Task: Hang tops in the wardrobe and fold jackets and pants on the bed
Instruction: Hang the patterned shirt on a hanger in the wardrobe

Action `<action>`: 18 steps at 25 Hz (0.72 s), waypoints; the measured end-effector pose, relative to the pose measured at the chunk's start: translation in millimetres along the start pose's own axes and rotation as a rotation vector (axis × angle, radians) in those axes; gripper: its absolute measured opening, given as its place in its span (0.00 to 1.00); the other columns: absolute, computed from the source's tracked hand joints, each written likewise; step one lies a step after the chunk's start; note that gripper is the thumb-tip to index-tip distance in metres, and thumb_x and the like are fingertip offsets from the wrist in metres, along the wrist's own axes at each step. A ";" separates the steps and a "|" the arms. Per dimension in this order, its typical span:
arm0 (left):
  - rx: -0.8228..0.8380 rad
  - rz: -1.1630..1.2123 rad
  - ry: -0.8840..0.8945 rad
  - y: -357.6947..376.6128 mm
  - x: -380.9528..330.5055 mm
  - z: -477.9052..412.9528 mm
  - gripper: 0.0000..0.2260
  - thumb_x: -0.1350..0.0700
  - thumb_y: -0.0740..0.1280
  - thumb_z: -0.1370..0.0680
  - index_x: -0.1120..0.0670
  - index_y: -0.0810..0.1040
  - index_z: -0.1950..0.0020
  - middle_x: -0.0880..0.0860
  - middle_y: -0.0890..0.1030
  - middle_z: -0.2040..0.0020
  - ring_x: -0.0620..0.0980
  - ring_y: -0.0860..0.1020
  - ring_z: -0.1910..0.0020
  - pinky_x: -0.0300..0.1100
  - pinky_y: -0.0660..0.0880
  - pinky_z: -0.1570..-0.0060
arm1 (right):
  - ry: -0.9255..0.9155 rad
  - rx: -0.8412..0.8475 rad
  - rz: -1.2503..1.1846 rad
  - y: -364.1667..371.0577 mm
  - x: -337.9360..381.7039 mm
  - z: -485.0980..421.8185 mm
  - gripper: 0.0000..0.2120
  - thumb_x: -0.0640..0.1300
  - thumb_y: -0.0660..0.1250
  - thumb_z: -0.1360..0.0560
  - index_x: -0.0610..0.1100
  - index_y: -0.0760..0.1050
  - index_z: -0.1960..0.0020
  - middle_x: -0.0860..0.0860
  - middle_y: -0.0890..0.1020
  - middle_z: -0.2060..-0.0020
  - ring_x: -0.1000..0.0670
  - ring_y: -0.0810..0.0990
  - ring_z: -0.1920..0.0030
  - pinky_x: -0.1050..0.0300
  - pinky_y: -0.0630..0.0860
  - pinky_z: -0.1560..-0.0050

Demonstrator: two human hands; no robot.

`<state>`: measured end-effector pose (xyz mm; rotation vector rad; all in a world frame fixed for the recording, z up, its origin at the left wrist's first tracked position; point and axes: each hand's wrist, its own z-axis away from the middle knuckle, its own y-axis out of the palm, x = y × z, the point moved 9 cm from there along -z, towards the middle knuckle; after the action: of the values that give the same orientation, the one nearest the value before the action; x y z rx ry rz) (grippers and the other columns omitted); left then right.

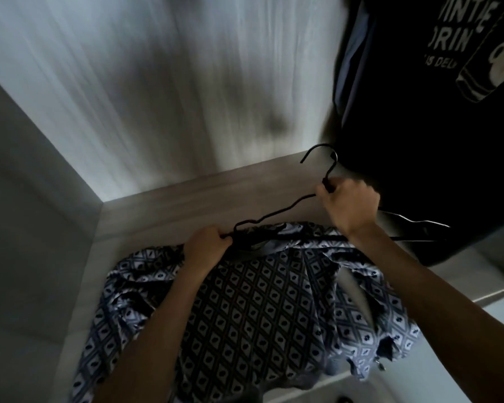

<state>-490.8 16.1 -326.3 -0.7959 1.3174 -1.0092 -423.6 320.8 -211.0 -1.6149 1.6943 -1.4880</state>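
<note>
While a dark printed T-shirt (419, 112) already hangs at right, the blue diamond-patterned shirt (253, 309) drapes half-fitted on the black wire hanger (274, 212), not yet hung, with the left hand (208, 245) gripping its shoulder and the right hand (348, 202) its neck.

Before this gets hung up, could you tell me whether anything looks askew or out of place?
Yes: the black hanger is tilted, with one arm bare above the patterned shirt, which hangs bunched and creased beneath it. The left hand grips the hanger's end, the right hand its neck.
</note>
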 end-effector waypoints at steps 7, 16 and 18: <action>-0.012 0.382 -0.144 -17.9 8.0 7.9 0.08 0.54 0.68 0.24 0.51 0.77 0.63 0.49 0.78 0.65 0.50 0.78 0.61 0.40 0.68 0.66 | -0.267 0.006 -0.001 -9.8 34.0 -32.1 0.17 0.51 0.61 0.21 0.42 0.80 0.60 0.38 0.82 0.62 0.36 0.81 0.58 0.53 0.63 0.62; -0.095 0.444 0.141 -57.2 -40.1 23.5 0.14 0.60 0.66 0.22 0.49 0.71 0.66 0.46 0.72 0.69 0.38 0.70 0.70 0.33 0.64 0.67 | -0.491 0.095 0.037 18.9 103.6 -22.4 0.19 0.53 0.60 0.20 0.44 0.80 0.62 0.43 0.83 0.65 0.40 0.81 0.62 0.56 0.62 0.64; -0.067 0.514 0.212 -64.4 -52.8 27.5 0.11 0.60 0.64 0.20 0.52 0.71 0.62 0.47 0.72 0.68 0.36 0.70 0.70 0.34 0.64 0.66 | -0.561 0.099 -0.090 24.7 128.8 -5.5 0.22 0.55 0.62 0.20 0.43 0.77 0.66 0.44 0.81 0.70 0.42 0.80 0.68 0.57 0.63 0.66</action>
<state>-470.8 37.9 -243.7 -0.3688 1.6367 -0.6498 -476.2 204.5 -180.2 -1.8483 1.2301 -0.9989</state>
